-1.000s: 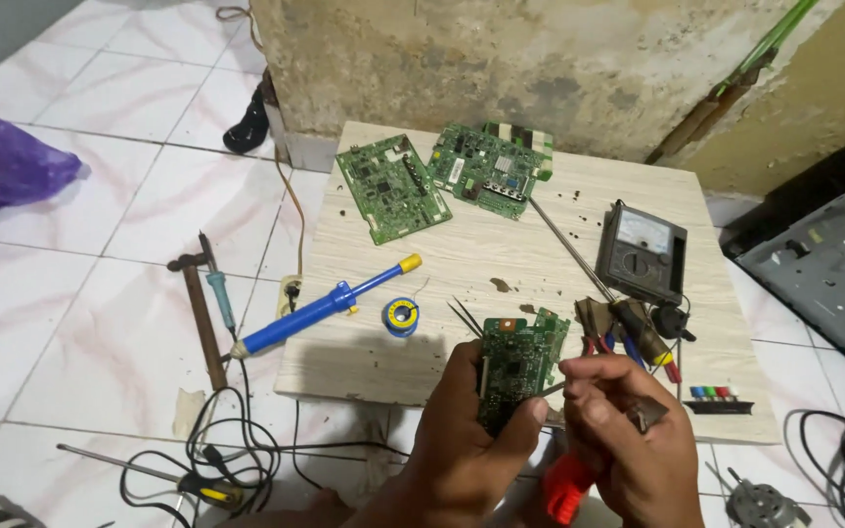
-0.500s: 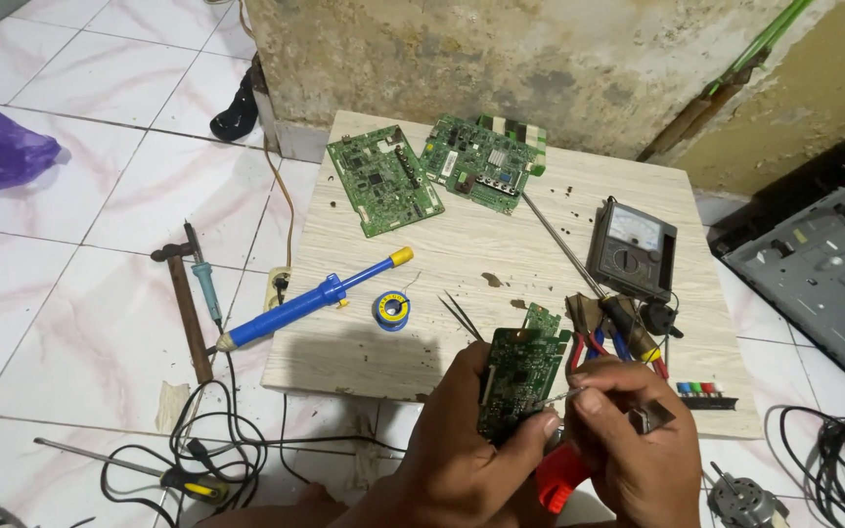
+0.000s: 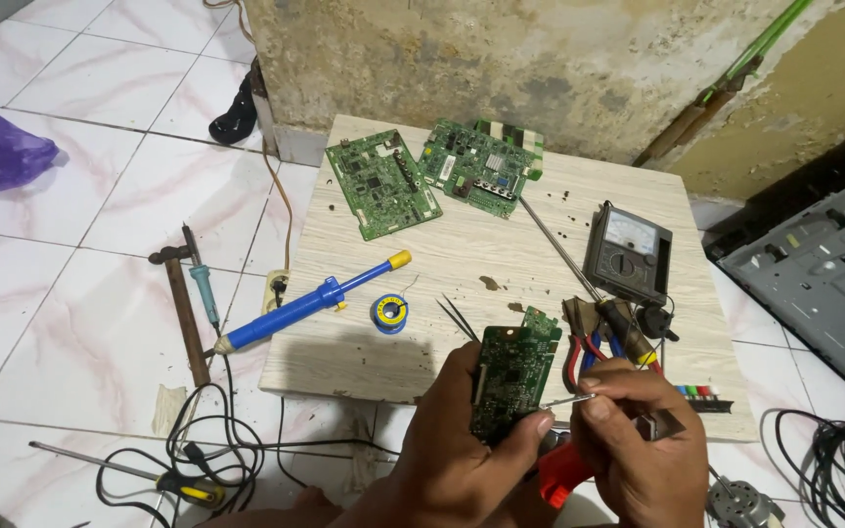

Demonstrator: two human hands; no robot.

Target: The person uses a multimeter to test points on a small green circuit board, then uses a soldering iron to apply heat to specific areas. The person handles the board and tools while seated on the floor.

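My left hand [image 3: 462, 445] grips a small green circuit board [image 3: 515, 372], held upright over the near edge of the low wooden table [image 3: 540, 235]. My right hand [image 3: 638, 440] pinches a thin metal tool [image 3: 564, 401] whose tip touches the board's right edge. A red-handled tool [image 3: 564, 474] lies under my hands. Black tweezers [image 3: 457, 318] rest on the table just beyond the board.
Two larger green circuit boards [image 3: 383, 184] [image 3: 481, 164] lie at the table's far side. A blue desoldering pump [image 3: 310, 301], solder spool [image 3: 390, 313], multimeter [image 3: 628, 254] and pliers [image 3: 599, 332] are on the table. Hammer [image 3: 183, 308], soldering iron [image 3: 202, 284], cables [image 3: 207, 460] and a screwdriver [image 3: 129, 474] lie on the tiles.
The view has shifted slightly. My hands keep hold of the small board, and the thin tool stays at its right edge.
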